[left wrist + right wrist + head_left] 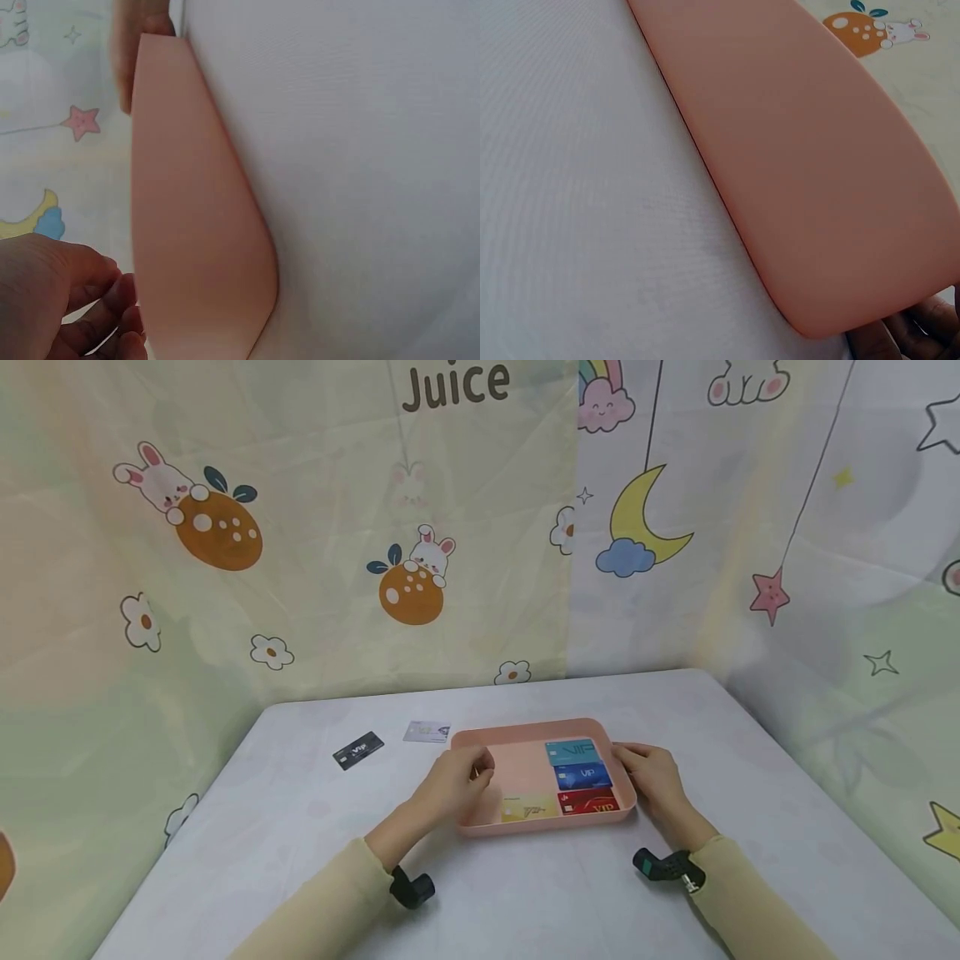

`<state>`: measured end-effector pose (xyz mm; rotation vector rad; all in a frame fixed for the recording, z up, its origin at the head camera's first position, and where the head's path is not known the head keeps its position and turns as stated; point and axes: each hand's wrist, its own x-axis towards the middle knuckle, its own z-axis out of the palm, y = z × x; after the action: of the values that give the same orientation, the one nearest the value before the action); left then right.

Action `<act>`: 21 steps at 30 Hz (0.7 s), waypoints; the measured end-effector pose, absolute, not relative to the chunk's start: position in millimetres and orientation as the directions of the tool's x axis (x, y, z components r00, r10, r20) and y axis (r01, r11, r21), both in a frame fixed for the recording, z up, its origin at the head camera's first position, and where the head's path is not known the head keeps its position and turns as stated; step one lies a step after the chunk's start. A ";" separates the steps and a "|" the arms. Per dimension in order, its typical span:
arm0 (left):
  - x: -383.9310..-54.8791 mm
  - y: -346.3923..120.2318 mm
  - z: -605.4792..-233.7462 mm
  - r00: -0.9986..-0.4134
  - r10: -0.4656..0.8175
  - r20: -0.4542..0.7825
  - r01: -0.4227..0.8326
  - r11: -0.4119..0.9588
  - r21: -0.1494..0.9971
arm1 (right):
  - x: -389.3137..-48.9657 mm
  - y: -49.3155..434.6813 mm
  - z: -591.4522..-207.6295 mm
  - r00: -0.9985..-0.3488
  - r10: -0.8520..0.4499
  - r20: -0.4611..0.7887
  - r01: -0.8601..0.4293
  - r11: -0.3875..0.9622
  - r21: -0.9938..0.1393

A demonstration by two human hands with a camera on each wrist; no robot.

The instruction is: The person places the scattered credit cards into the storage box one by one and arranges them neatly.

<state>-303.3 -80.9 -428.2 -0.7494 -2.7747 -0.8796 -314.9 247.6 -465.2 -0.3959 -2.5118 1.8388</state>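
A pink tray sits on the table, with several cards inside it. Teal, blue and red VIP cards form a column along its right side. To the left of the red one lies a yellow card. My right hand holds the tray's right end, fingers at the rim. Over the tray's left side hovers my left hand, its fingers loosely bent with no card showing between them. In the left wrist view, the tray's wall partly hides those fingertips.
Beyond the tray to the left, a black VIP card and a pale lilac card lie on the white table. Printed cloth hangs behind and at both sides.
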 end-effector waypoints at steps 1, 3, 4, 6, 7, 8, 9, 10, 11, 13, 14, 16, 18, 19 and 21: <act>-303.6 -82.7 -427.2 -0.870 0.411 0.273 0.493 0.708 0.506 | -314.7 247.8 -465.0 -0.968 0.203 -0.145 0.200 0.283 -0.938; -305.0 -86.7 -425.6 -0.871 0.398 0.287 0.490 0.709 0.507 | -314.4 247.9 -464.7 -0.968 0.202 -0.146 0.200 0.282 -0.938; -306.2 -89.0 -425.0 -0.872 0.391 0.293 0.489 0.708 0.509 | -314.2 248.0 -464.6 -0.969 0.201 -0.146 0.200 0.282 -0.939; -308.4 -94.0 -423.7 -0.871 0.379 0.313 0.491 0.708 0.508 | -314.0 248.1 -464.6 -0.969 0.201 -0.144 0.198 0.282 -0.939; -309.4 -96.8 -423.1 -0.870 0.371 0.323 0.491 0.708 0.508 | -314.1 248.2 -464.6 -0.969 0.199 -0.144 0.197 0.282 -0.939; -310.4 -99.9 -422.5 -0.872 0.362 0.329 0.487 0.710 0.509 | -314.1 248.1 -464.8 -0.969 0.200 -0.144 0.197 0.282 -0.939; -311.5 -103.0 -422.1 -0.877 0.349 0.330 0.477 0.714 0.512 | -314.3 248.1 -465.0 -0.969 0.199 -0.144 0.197 0.282 -0.939; -312.6 -106.3 -421.9 -0.882 0.336 0.331 0.468 0.717 0.517 | -314.5 248.1 -465.3 -0.969 0.200 -0.144 0.198 0.282 -0.939; -313.8 -109.8 -422.0 -0.886 0.324 0.332 0.458 0.723 0.518 | -314.6 248.1 -465.5 -0.969 0.200 -0.145 0.198 0.281 -0.939; -316.7 -116.6 -422.7 -0.893 0.299 0.336 0.440 0.734 0.517 | -314.8 248.1 -465.8 -0.969 0.199 -0.144 0.197 0.282 -0.939; -318.1 -119.9 -422.9 -0.897 0.287 0.336 0.430 0.742 0.515 | -314.8 248.2 -465.9 -0.969 0.200 -0.143 0.196 0.282 -0.939; -320.9 -126.5 -423.7 -0.902 0.267 0.339 0.414 0.753 0.512 | -314.8 248.2 -466.0 -0.970 0.200 -0.141 0.194 0.281 -0.940; -322.8 -132.8 -423.9 -0.909 0.245 0.336 0.395 0.763 0.512 | -314.6 248.1 -466.0 -0.970 0.200 -0.140 0.193 0.278 -0.941; -323.5 -135.8 -423.8 -0.914 0.236 0.331 0.384 0.767 0.514 | -314.5 248.1 -466.0 -0.970 0.199 -0.139 0.192 0.277 -0.942; -324.6 -141.6 -423.9 -0.922 0.219 0.319 0.363 0.774 0.519 | -314.2 247.9 -465.9 -0.970 0.200 -0.141 0.193 0.274 -0.942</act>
<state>-324.6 -141.6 -423.9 -0.4547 -2.7272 -0.8705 -314.2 247.9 -465.9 -0.3861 -2.5026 1.8497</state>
